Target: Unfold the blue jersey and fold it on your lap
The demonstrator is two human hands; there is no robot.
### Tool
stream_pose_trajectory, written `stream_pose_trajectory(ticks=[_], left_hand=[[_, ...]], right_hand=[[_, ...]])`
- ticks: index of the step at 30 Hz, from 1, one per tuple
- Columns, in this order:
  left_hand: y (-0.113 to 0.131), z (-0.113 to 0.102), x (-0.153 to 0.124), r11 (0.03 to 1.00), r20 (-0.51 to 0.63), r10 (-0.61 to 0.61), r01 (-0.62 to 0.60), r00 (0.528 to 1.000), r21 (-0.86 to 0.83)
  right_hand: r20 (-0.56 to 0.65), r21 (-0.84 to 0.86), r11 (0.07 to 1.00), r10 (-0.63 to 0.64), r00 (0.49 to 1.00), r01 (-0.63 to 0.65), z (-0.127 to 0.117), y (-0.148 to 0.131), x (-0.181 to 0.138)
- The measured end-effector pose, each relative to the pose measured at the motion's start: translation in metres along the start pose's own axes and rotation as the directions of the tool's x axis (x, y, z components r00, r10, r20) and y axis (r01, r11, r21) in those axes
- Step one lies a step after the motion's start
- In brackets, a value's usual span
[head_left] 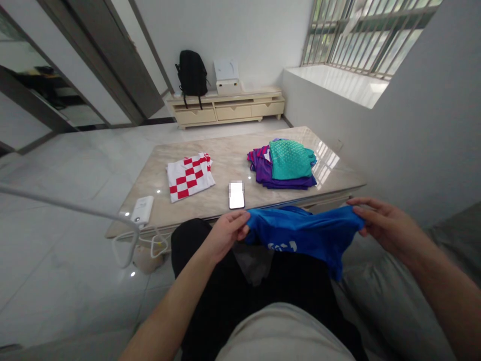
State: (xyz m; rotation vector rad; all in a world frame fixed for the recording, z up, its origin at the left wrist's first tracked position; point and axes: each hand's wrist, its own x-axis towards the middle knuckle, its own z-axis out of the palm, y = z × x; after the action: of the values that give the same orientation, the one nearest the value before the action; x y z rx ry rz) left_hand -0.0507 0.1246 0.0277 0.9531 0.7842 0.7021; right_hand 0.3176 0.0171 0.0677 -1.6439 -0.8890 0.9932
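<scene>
Over lap, near marble table (225,165) edge | left hand (225,231) and right hand (379,223) pinch blue jersey (304,233) ends, stretching it flat | phone (236,195), folded checked shirt (190,175), purple-teal stack (285,165) on table beyond

Probably home living room: marble coffee table (225,165), TV cabinet (225,109).

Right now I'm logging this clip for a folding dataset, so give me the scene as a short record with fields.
left hand: pinches one end of the blue garment
right hand: grips the other end
garment state: stretched between both hands, above the lap
table: folded red-and-white checked shirt, phone, stack of purple and teal clothes, white charger
background: black backpack on a low cabinet
</scene>
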Motion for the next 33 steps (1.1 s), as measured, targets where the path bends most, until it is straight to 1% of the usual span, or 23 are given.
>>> stream_pose_trajectory(ticks=[2, 5, 7, 8, 10, 13, 19, 23, 25, 27, 30, 33], left_hand=[[-0.006, 0.019, -0.004, 0.994, 0.057, -0.014, 0.007, 0.998, 0.108], [-0.015, 0.045, -0.009, 0.971, 0.155, -0.010, -0.027, 0.988, 0.238], [-0.020, 0.058, -0.012, 0.946, 0.198, 0.018, -0.080, 0.980, 0.313], [-0.023, 0.062, -0.013, 0.927, 0.208, 0.041, -0.115, 0.977, 0.357], [-0.027, 0.067, -0.016, 0.870, 0.207, 0.095, -0.182, 0.974, 0.458], [-0.033, 0.066, -0.018, 0.783, 0.186, 0.153, -0.234, 0.970, 0.576], [-0.035, 0.064, -0.017, 0.676, 0.159, 0.179, -0.238, 0.971, 0.697], [-0.032, 0.068, -0.017, 0.610, 0.201, 0.157, -0.255, 0.967, 0.750], [-0.032, 0.069, -0.018, 0.606, 0.207, 0.139, -0.248, 0.969, 0.756], [-0.031, 0.069, -0.019, 0.613, 0.205, 0.126, -0.239, 0.971, 0.753], [-0.031, 0.066, -0.020, 0.645, 0.214, 0.108, -0.232, 0.971, 0.728], [-0.029, 0.064, -0.020, 0.726, 0.216, 0.056, -0.189, 0.975, 0.661]], right_hand=[[0.181, 0.003, 0.999, 0.038, 0.983, -0.039, 0.030, 0.000, -0.016], [0.343, -0.043, 0.996, -0.062, 0.937, 0.082, 0.073, 0.003, -0.033], [0.413, -0.086, 0.979, -0.134, 0.901, 0.184, 0.096, 0.007, -0.041], [0.432, -0.133, 0.961, -0.165, 0.887, 0.243, 0.104, 0.008, -0.044], [0.444, -0.251, 0.899, -0.224, 0.868, 0.360, 0.114, 0.011, -0.048], [0.458, -0.366, 0.809, -0.273, 0.846, 0.459, 0.119, 0.011, -0.052], [0.489, -0.453, 0.713, -0.303, 0.818, 0.535, 0.118, 0.013, -0.056], [0.525, -0.528, 0.626, -0.290, 0.800, 0.574, 0.120, 0.017, -0.060], [0.527, -0.564, 0.584, -0.289, 0.799, 0.583, 0.121, 0.018, -0.060], [0.533, -0.574, 0.569, -0.286, 0.796, 0.589, 0.121, 0.017, -0.059], [0.552, -0.551, 0.593, -0.268, 0.790, 0.587, 0.120, 0.016, -0.056], [0.546, -0.520, 0.631, -0.271, 0.792, 0.575, 0.119, 0.019, -0.052]])
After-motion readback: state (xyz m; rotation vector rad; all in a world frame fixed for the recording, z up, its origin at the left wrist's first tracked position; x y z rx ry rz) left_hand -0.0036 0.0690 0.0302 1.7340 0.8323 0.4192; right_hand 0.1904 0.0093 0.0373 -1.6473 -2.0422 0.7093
